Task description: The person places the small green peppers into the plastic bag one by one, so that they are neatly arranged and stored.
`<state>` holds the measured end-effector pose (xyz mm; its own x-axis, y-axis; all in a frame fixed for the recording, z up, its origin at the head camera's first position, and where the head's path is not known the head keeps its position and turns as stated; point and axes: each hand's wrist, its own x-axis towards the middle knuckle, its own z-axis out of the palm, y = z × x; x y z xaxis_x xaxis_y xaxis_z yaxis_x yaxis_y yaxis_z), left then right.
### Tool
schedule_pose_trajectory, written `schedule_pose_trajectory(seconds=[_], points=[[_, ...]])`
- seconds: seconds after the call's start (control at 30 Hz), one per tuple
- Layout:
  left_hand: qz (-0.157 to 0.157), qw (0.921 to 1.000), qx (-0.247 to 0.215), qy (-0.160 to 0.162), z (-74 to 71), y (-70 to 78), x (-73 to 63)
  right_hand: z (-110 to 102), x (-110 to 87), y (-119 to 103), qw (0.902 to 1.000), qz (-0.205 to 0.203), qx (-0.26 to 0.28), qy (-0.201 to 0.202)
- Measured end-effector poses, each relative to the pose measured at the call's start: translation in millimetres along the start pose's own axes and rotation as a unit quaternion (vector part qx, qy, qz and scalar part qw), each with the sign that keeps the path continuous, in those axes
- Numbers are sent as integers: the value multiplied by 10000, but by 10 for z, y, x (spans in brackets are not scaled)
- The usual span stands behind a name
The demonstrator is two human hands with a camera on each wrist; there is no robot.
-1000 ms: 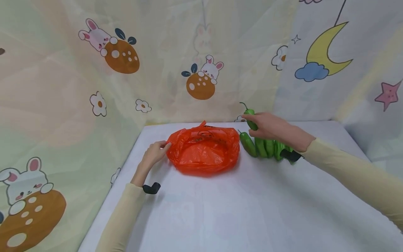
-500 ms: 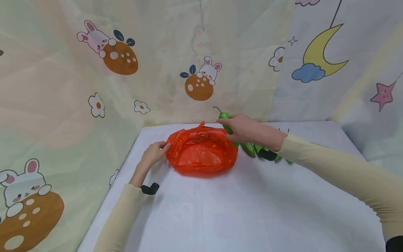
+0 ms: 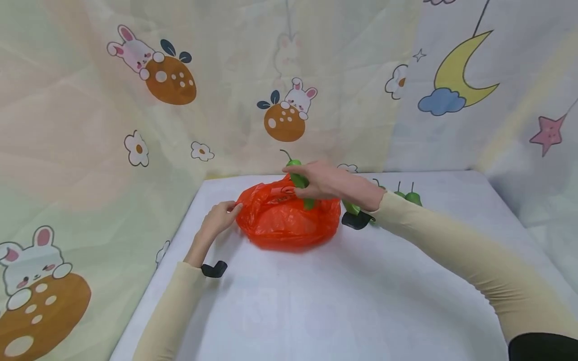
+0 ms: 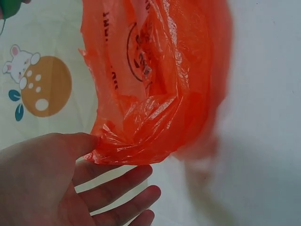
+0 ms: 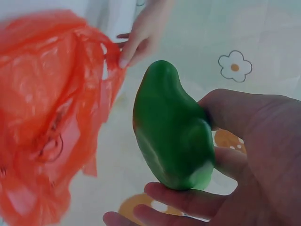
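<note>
A red plastic bag (image 3: 284, 225) lies with its mouth open on the white table. My left hand (image 3: 219, 219) pinches the bag's left edge between thumb and index finger; in the left wrist view its other fingers (image 4: 127, 188) are spread below the edge. My right hand (image 3: 318, 180) grips a green pepper (image 5: 171, 132) and holds it over the bag, stem up. In the right wrist view the pepper's blunt lower end faces the camera. Several more green peppers (image 3: 413, 197) lie right of the bag, partly hidden behind the right wrist and sleeve.
The white table (image 3: 289, 301) meets a fabric backdrop (image 3: 352, 100) printed with rabbits, flowers and a moon at its back and sides. Black straps (image 3: 356, 220) sit at the wrists, and a black object (image 3: 542, 346) shows at the lower right.
My right hand has carried the green pepper leftward from the pepper row to over the bag. More peppers on the right now show from behind the arm. The left hand keeps its pinch.
</note>
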<state>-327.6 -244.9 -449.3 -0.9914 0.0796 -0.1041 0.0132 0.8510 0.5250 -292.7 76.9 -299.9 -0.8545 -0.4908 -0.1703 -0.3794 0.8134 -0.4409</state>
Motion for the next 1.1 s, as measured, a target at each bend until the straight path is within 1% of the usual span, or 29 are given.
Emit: schedule_pose_trajectory(seconds=[0.1, 0.2, 0.33, 0.43, 0.57, 0.7, 0.83, 0.9, 0.97, 1.1], points=[[-14, 10000, -46, -31, -6, 1, -1, 95, 62, -14, 9997, -91, 196, -102], [-12, 10000, -68, -32, -22, 5, 0, 212, 138, -29, 9978, -89, 545, -373], [-18, 9999, -99, -53, -27, 10, 5, 387, 250, -17, 9934, 110, 837, -780], [-7, 9999, -85, -54, -16, -7, 19, 520, 338, 27, 9937, 174, 719, -838], [34, 10000, -9, -37, 1, -29, 32, 678, 461, 97, 9960, 188, 433, -765], [28, 10000, -34, -21, 26, -27, 32, 826, 593, 163, 9956, 263, 398, -810], [6, 10000, -22, 4, 43, -21, 33, 940, 724, 215, 9922, 496, 507, -1025], [-29, 10000, -25, 0, 45, -23, 28, 982, 783, 235, 9897, 675, 549, -1132], [-29, 10000, -20, -17, 45, -23, 31, 1015, 844, 258, 9883, 846, 541, -1146], [22, 10000, -33, 3, 39, -15, 50, 1062, 939, 292, 9894, 939, 454, -1015]])
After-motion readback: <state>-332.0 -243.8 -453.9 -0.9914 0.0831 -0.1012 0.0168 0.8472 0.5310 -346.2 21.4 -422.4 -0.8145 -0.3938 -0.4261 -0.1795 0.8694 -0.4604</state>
